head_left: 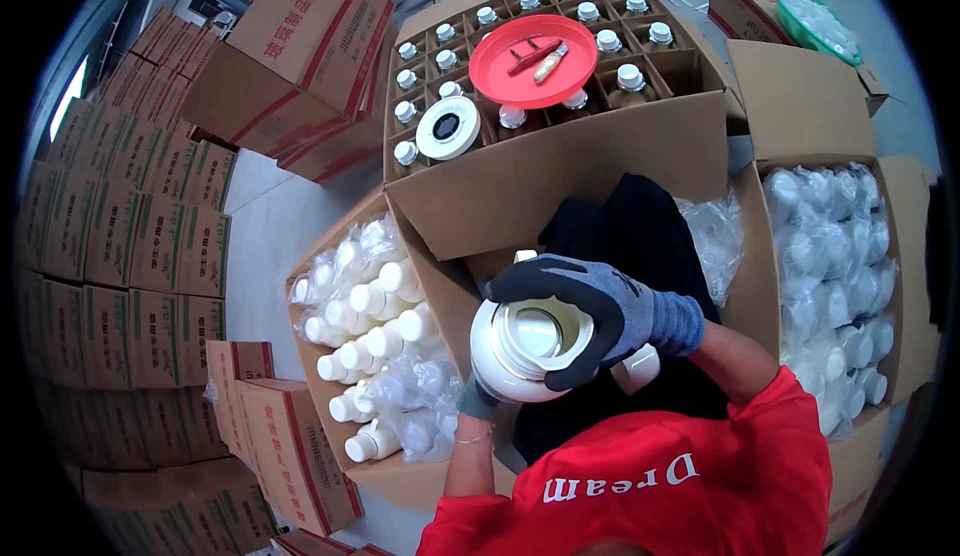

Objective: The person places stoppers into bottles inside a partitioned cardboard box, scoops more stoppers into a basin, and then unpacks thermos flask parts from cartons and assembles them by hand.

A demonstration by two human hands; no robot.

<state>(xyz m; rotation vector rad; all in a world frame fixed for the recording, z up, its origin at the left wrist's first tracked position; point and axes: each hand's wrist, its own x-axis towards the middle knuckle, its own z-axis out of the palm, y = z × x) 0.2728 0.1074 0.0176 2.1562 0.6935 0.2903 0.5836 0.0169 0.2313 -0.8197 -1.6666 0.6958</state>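
Observation:
A white thermos jug (487,351) is in front of my body with its wide mouth facing up and no lid on it. My right hand (610,306), in a blue-grey work glove with dark fingers, curls over the far and right side of the jug's rim. Below the jug's left side is my left hand (479,402), also gloved. It supports the jug, and its fingers are mostly hidden behind it. The jug's handle (637,368) sticks out at the lower right.
Ahead, a divided carton (560,171) holds white-capped bottles, a red plate (490,68) with small tools, and a round white lid (467,134). Cartons of white jugs (398,278) and bagged white parts (835,286) flank my legs. Stacked boxes (150,246) line the left.

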